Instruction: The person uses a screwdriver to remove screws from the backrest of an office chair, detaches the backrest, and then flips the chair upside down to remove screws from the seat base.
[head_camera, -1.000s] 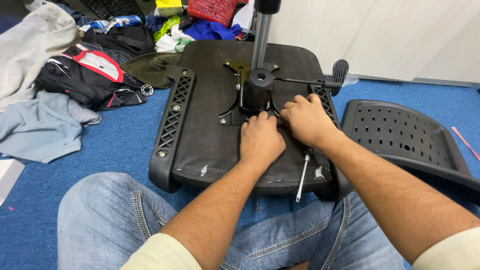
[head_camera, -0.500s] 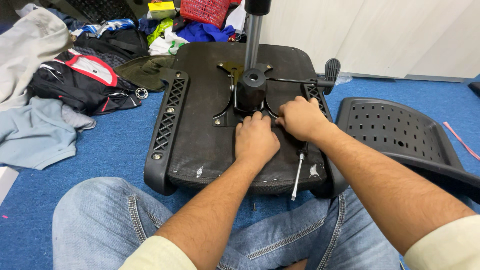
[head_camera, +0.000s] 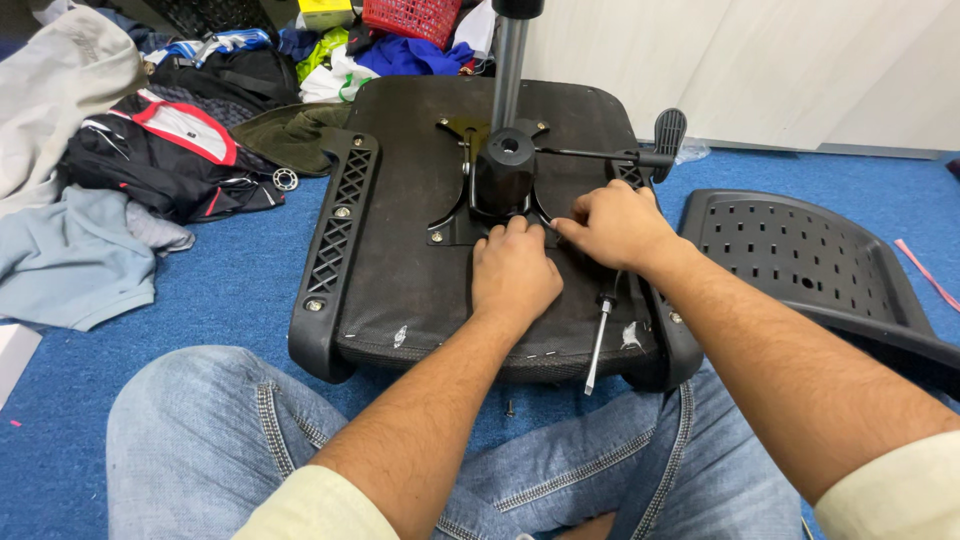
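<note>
Since it lies upside down on the blue floor, seat (head_camera: 420, 270): its mounting plate (head_camera: 455, 225) faces up, within reach.
Left hand (head_camera: 515, 275): flat, fingers curled, pinning the plate.
Right hand (head_camera: 615, 225): grip pinched shut; on what, cannot tell.
Screwdriver (head_camera: 598, 340): parked near the right hand.

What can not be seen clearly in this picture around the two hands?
Head view:
- Whatever the left hand and right hand press on the black metal seat plate: covered by the hands.
- Handle of the screwdriver: hidden under the right wrist.
- Top of the silver gas-lift column: cut off by the upper edge.
- Small dark screw on the carpet: too small to identify.
</note>
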